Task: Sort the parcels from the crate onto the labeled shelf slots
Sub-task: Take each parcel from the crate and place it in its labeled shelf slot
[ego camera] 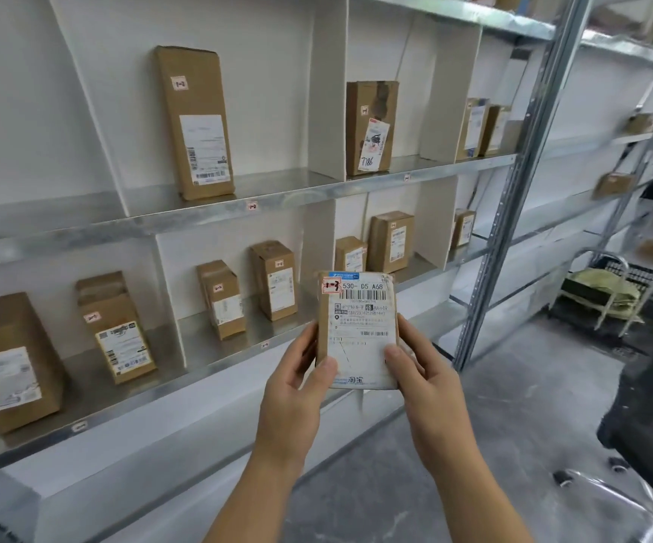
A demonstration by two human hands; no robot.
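Observation:
I hold a small cardboard parcel point(358, 327) upright in front of the shelves, its white shipping label facing me and a red-framed slot sticker at its top left corner. My left hand point(297, 380) grips its left edge with the thumb on the label. My right hand point(419, 370) grips the right edge, thumb on the front too. Behind it the metal shelf point(278, 194) carries small slot labels point(252, 206) on its front lips and white dividers point(327, 111) between slots. The crate is not in view.
Several brown parcels stand in the slots, among them a tall one point(195, 123) on the upper shelf and a big one point(7, 362) at lower left. A steel upright point(513, 213) ends the rack. A trolley with a green bag point(603, 291) stands on the grey floor at right.

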